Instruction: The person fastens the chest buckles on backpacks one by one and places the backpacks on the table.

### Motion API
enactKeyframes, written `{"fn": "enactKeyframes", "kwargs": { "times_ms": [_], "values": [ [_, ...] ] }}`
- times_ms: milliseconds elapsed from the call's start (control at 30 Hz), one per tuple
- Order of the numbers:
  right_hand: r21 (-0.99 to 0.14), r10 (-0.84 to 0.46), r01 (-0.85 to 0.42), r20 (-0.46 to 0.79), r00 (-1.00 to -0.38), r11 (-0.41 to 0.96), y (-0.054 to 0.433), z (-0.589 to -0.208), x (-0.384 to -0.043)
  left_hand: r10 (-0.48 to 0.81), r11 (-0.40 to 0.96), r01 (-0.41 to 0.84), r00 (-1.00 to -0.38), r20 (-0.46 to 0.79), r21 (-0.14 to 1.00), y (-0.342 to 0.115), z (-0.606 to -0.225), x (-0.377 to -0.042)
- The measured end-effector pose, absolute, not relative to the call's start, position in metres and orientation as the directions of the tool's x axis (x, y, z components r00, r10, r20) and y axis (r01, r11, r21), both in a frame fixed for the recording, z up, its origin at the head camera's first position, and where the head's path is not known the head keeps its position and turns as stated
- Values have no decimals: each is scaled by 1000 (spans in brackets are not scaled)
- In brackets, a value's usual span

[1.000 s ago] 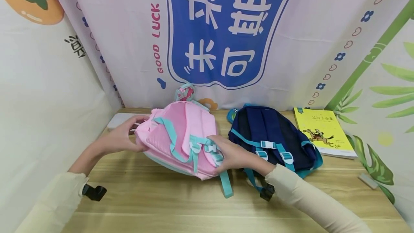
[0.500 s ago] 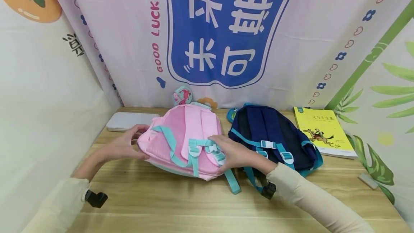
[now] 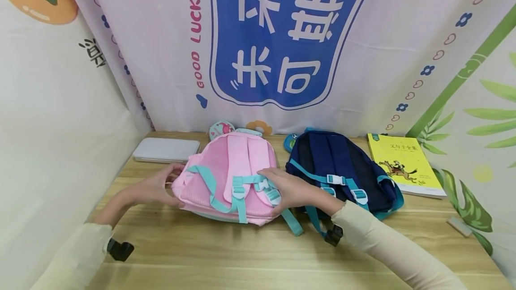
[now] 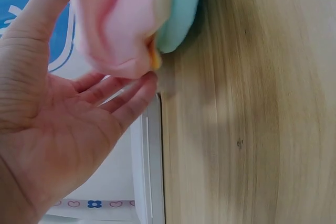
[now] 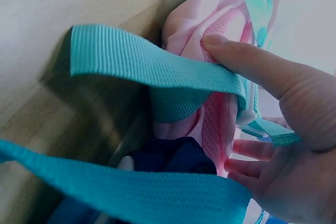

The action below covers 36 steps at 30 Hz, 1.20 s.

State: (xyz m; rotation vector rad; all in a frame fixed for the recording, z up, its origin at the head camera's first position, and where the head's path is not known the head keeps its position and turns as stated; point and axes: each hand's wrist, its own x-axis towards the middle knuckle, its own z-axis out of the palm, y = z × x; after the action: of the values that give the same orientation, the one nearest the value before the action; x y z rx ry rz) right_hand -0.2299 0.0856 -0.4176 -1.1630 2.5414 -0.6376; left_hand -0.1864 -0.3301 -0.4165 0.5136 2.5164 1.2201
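Note:
A pink backpack [image 3: 217,169] with mint straps lies back panel up on the wooden table. My left hand [image 3: 155,187] holds its left end, fingers at the edge and thumb toward the near side. In the left wrist view those fingers [image 4: 123,98] touch the bag's pink corner [image 4: 121,40]. At the other end my right hand [image 3: 294,189] grips the bag by its lower corner near the white buckle. The right wrist view shows the thumb [image 5: 247,59] pressing the pink fabric beside a loose mint strap [image 5: 152,64], with the other fingers on the far side.
Close on the right lies a navy backpack [image 3: 334,160] with teal straps. A yellow book [image 3: 403,164] is beyond it. A white flat case [image 3: 166,150] sits at the back left. A small round pouch [image 3: 221,129] hangs behind the pink bag, near the curtain [image 3: 161,79].
The pink backpack has come down flatter, its left end lowered and shifted slightly right. My left hand lowered with it, uncovering the white case. The round pouch dropped left; my right hand barely moved.

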Motion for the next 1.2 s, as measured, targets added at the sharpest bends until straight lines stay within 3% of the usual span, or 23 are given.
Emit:
{"fn": "enactKeyframes", "kwargs": {
  "times_ms": [367,667,800,967,1200],
  "values": [
    [-516,-774,-632,-101,-625,578,86,-415,-235,465,634,147,-857,-221,760,-333,-416,-189],
    [-517,-783,-642,-95,-614,566,85,-413,-235,449,708,233,-877,-170,666,-320,-394,-188],
    [-522,-790,-648,-87,-608,556,85,-414,-236,436,735,295,-895,-93,611,-301,-381,-191],
    [-520,-793,-653,-81,-604,551,85,-415,-236,467,704,338,-883,-47,624,-263,-372,-199],
    [-537,-797,-645,-88,-598,543,86,-414,-235,592,647,461,-805,-20,607,-205,-378,-209]
  ]
}}
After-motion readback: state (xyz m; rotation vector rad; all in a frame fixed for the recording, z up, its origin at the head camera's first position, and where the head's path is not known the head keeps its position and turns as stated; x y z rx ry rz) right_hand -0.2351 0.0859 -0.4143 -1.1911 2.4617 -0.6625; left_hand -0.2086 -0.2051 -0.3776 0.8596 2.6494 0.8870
